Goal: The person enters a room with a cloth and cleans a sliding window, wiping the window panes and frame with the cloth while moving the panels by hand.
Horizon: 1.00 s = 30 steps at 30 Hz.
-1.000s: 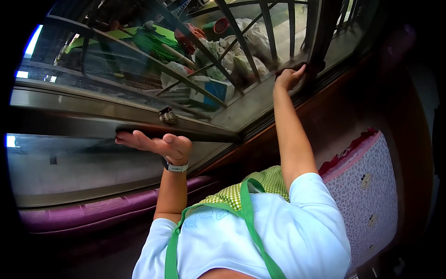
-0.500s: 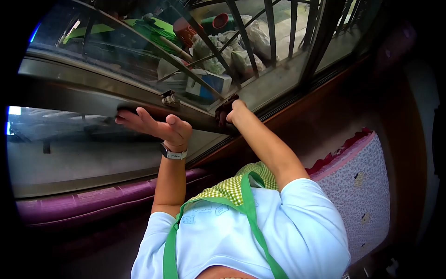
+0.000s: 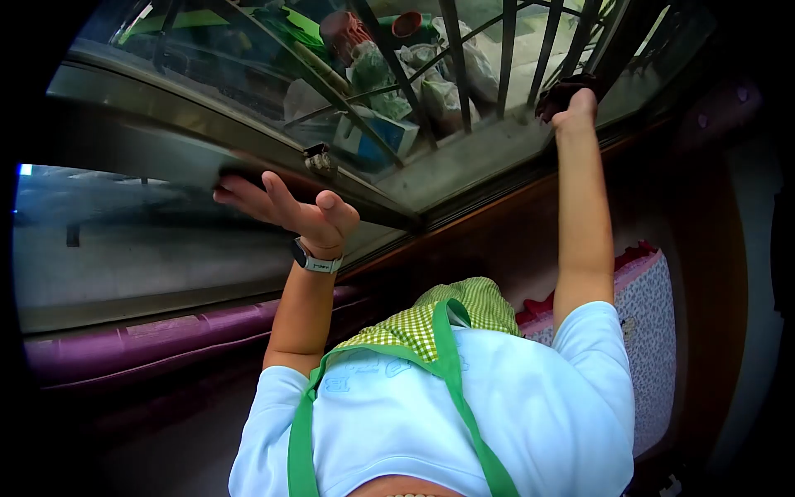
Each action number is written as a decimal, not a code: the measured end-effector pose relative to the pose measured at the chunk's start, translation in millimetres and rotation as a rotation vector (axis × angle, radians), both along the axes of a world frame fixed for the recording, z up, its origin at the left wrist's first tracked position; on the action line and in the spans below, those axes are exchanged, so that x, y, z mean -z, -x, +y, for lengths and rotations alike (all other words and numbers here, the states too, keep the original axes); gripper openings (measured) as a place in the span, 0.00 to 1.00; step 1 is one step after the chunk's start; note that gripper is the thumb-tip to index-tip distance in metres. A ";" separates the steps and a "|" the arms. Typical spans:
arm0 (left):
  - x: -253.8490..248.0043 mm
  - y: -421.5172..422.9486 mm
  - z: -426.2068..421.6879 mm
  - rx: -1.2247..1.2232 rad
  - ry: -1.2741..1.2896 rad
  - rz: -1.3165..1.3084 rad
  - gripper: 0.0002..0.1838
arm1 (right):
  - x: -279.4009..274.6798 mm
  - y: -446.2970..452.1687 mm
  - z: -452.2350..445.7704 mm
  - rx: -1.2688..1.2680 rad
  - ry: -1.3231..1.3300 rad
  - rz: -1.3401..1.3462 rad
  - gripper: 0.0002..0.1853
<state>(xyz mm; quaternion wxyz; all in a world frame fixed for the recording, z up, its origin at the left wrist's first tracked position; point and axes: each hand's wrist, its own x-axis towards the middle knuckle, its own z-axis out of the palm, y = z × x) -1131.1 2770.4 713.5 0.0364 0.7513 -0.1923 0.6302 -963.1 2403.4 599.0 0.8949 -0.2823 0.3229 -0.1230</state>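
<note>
Dark cloth (image 3: 557,99) in right hand (image 3: 578,109)

Holding a dark cloth (image 3: 566,93) in the right hand (image 3: 577,109), up at the glass (image 3: 489,153) with the arm stretched far out. Reaching the left hand (image 3: 288,207) to the frame (image 3: 178,128), with fingers spread, near a small latch (image 3: 320,161) and above a watch (image 3: 316,258) on the wrist. Beyond the glass, behind dark bars (image 3: 457,65), bags (image 3: 440,88) beside a blue-and-white box (image 3: 374,139).
</note>
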 end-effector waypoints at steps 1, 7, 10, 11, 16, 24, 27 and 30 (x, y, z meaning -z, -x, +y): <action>0.2 1.1 0.1 0.002 0.007 -0.005 0.31 | 46.7 -18.9 43.0 0.243 0.159 0.101 0.12; 2.1 2.9 -3.0 -0.012 0.029 0.014 0.32 | -34.2 134.2 237.6 -0.645 -0.292 -0.095 0.15; -0.2 -1.8 -1.9 0.005 0.002 0.006 0.32 | -45.7 146.7 275.8 -0.612 -0.373 -0.060 0.15; -0.3 -2.0 -3.4 0.008 0.009 0.011 0.32 | -43.8 143.0 269.2 -0.599 -0.368 -0.073 0.15; 5.4 2.3 3.2 -0.026 -0.015 0.011 0.32 | -4.1 108.9 188.1 -0.459 -0.461 -0.062 0.12; -2.7 2.2 -6.1 -0.089 -0.061 -0.014 0.31 | 2.5 9.1 54.8 0.441 0.412 0.020 0.33; -3.0 3.4 -7.4 -0.132 -0.089 -0.014 0.30 | 47.0 3.9 66.9 0.485 0.693 0.038 0.32; -4.9 5.0 -13.2 -0.156 -0.077 0.003 0.31 | 130.7 21.1 125.4 0.369 0.620 0.302 0.32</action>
